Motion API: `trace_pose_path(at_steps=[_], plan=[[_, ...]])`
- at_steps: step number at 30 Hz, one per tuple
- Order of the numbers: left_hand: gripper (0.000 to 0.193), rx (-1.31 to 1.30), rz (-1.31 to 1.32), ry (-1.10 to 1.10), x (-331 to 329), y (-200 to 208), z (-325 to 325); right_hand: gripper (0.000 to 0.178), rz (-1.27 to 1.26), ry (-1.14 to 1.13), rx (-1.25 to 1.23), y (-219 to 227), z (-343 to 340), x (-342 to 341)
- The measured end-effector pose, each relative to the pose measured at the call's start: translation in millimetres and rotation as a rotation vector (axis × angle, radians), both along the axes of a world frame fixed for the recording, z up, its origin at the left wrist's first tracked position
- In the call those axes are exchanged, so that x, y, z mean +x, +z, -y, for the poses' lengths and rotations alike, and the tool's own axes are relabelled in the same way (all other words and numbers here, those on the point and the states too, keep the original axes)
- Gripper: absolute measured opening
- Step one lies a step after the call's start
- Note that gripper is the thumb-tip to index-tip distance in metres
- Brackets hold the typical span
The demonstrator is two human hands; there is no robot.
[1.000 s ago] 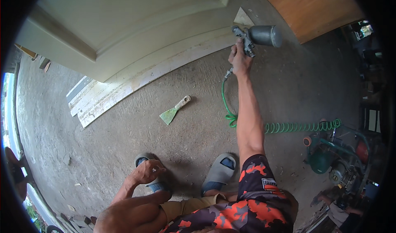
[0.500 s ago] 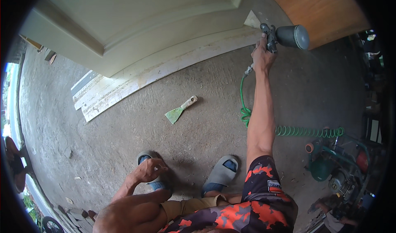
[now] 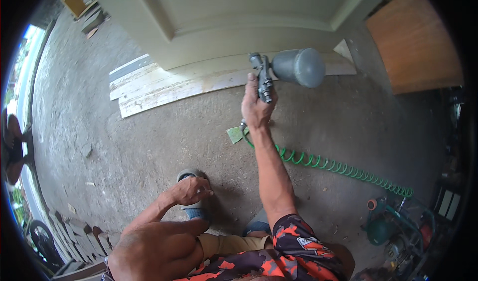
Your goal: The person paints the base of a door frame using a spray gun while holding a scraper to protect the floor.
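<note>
In my right hand (image 3: pixel 256 109) is a grey spray gun (image 3: pixel 264 79), its nozzle end toward the panelled door (image 3: pixel 224 37). The gun is tipped sideways, so its cloudy paint cup (image 3: pixel 303 68) points right. A green coiled air hose (image 3: pixel 323 162) runs from the handle to the lower right. Below my right hand lies a putty knife, its green-stained blade (image 3: pixel 236 134) on the floor and its handle hidden by the hand. My left hand (image 3: pixel 191 190) hangs over my left slipper (image 3: pixel 188 173), empty, with the fingers loosely bent and apart.
Under the door's lower edge lie flat, stained boards (image 3: pixel 149 98). A brown wooden panel (image 3: pixel 418 47) stands at the far right. The hose leads toward a green air compressor (image 3: pixel 381 230) at the lower right. Blocks (image 3: pixel 93 21) sit on the concrete floor at the far left.
My right hand has swept the spray gun leftward and somewhat nearer along the door's lower edge. The hose has stretched after it. My view has shifted right, and my left hand stays by the slipper.
</note>
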State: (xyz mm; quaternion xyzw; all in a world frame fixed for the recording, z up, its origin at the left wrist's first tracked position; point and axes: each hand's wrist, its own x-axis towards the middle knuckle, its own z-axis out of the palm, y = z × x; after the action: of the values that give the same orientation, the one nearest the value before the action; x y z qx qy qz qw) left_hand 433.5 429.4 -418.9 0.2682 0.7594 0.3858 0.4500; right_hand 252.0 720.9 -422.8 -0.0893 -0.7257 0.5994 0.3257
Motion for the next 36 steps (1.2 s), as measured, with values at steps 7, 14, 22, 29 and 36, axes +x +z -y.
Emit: trace_pose_path(at_steps=[7, 14, 22, 29, 36], plan=[[0.03, -0.008, 0.031, 0.015, 3.9, -5.4, 13.5, 0.03, -0.002, 0.238, -0.136, -1.2, 134.3, 2.1], [0.027, 0.046, -0.015, -0.002, 8.5, -13.7, 23.5, 0.037, -0.024, 0.358, -0.086, 9.4, 215.2, -1.2], [0.027, 0.062, -0.004, -0.021, 3.2, -16.9, 22.0, 0.038, 0.028, 0.466, 0.001, 65.2, 171.5, -5.5], [0.03, 0.041, -0.019, -0.019, -1.5, -13.8, 10.7, 0.043, 0.222, 0.37, 0.162, 88.0, 47.2, -19.8], [0.03, 0.092, -0.028, -0.025, -0.1, -18.3, 5.9, 0.034, 0.402, 0.103, 0.234, 108.4, -104.0, -27.9]])
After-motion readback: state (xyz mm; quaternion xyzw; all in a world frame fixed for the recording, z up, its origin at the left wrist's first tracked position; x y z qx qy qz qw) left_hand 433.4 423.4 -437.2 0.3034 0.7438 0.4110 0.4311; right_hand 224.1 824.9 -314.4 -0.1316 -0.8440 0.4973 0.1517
